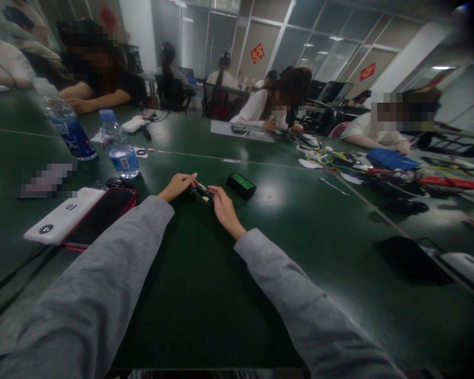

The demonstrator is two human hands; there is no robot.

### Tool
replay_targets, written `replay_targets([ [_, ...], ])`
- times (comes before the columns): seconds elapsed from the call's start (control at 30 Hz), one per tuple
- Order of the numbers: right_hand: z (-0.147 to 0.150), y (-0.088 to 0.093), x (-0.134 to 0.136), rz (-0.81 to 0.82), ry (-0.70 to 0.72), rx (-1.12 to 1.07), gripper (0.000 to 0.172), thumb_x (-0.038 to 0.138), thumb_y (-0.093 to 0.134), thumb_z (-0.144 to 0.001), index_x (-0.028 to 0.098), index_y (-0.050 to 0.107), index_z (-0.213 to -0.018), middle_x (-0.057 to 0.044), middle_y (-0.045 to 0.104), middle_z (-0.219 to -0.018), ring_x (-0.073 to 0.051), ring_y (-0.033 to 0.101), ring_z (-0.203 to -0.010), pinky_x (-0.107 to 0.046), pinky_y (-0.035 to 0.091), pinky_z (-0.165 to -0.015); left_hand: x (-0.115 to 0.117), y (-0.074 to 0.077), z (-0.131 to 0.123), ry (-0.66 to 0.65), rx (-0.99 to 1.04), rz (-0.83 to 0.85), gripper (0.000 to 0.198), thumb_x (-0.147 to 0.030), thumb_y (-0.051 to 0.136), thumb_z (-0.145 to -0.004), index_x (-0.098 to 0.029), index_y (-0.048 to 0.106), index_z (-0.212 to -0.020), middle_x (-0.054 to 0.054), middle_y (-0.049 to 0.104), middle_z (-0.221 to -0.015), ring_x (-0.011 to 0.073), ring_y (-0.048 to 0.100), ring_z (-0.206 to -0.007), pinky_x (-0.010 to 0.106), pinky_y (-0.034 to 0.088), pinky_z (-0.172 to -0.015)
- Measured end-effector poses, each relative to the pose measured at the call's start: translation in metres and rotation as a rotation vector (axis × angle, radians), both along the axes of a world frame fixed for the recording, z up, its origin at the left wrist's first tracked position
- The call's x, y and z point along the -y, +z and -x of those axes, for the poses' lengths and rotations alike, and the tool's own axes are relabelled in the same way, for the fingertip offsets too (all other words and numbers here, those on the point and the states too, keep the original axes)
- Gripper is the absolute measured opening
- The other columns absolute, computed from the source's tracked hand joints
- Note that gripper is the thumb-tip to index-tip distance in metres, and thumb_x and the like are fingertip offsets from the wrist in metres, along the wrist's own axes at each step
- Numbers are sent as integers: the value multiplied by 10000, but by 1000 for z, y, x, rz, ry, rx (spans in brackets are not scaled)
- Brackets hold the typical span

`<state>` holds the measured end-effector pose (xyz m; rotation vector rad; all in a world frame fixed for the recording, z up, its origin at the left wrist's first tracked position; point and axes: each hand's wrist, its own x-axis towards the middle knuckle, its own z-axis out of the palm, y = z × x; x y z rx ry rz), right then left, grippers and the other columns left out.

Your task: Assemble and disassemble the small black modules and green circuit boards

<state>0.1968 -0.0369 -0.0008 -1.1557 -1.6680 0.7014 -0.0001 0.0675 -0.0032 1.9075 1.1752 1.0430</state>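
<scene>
Both my arms in grey sleeves reach out over a dark green table (205,284). My left hand (176,186) is closed in a pinch on a small silvery part at the near end of a small dark circuit board (201,193) lying on the table. My right hand (225,209) rests on the board's right side, fingers curled onto its edge. A small black module with a green face (241,184) lies just right of and beyond the board, apart from both hands.
A red-cased phone (100,216) and a white power bank (61,217) lie at the left. Two water bottles (119,145) (68,126) stand behind them. A metal tool (334,186), cables and a blue tray (391,159) clutter the right. Other people sit around the far side.
</scene>
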Motion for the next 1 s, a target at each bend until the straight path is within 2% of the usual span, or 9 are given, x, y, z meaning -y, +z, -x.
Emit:
replay_targets([
  [0.07,0,-1,0,-15,-48,27,337,359,393,-974,218,547,-1239,-85,625,-1135,-227,580,-1065,-440,473,-938,-1,0,0,7,22,-26,573,-627,450,-869,-180,627,-559,99,736,-850,221,667,-827,375,461,-897],
  [0.13,1,0,2,-90,-56,114,396,438,533,-921,230,544,-1257,-93,607,-1166,-253,548,-1086,-456,472,-932,-1,1,1,23,35,-38,568,-625,442,-873,-181,644,-579,98,731,-830,225,665,-829,384,462,-909],
  [0.23,2,4,7,-166,0,207,422,383,664,-835,223,578,-1216,-87,605,-1178,-263,544,-1071,-458,470,-928,-3,0,1,38,39,-38,555,-627,448,-868,-184,666,-616,88,726,-812,225,660,-839,377,457,-920],
  [0.4,0,6,5,-11,-47,32,338,398,546,-914,195,611,-1175,-75,661,-1085,-219,614,-942,-389,487,-851,-4,-1,1,70,14,-9,546,-629,448,-863,-176,703,-696,77,728,-840,215,644,-852,345,450,-899],
  [0.57,-1,5,0,20,-199,124,313,377,492,-932,177,654,-1111,-101,651,-1079,-249,558,-1050,-412,446,-930,-6,-2,2,69,-37,-18,540,-595,428,-884,-162,736,-782,69,725,-851,203,628,-832,332,449,-854],
  [0.7,-1,4,-3,21,-267,113,363,421,428,-961,168,645,-1104,-105,658,-1057,-245,565,-1032,-411,452,-931,-10,-4,3,61,-46,-30,540,-586,422,-893,-162,740,-792,67,724,-849,200,631,-840,326,446,-861],
  [0.83,0,1,-4,-57,-235,193,535,508,581,-880,170,541,-1293,-133,612,-1177,-271,552,-1093,-446,467,-942,-9,-3,3,45,-51,-40,547,-591,423,-894,-155,742,-801,71,718,-835,200,631,-817,327,447,-829],
  [0.93,3,5,6,-55,-155,297,545,385,637,-856,183,501,-1343,-126,599,-1216,-267,571,-1083,-463,479,-950,-6,-2,2,29,-54,-34,544,-591,434,-891,-151,741,-802,72,717,-834,199,629,-809,326,449,-816],
  [1.0,3,11,26,-46,-81,318,511,329,610,-876,208,489,-1357,-107,602,-1220,-248,587,-1073,-460,484,-961,-6,-2,2,30,-52,-24,544,-595,435,-889,-154,742,-804,71,721,-837,200,631,-814,326,452,-821],
])
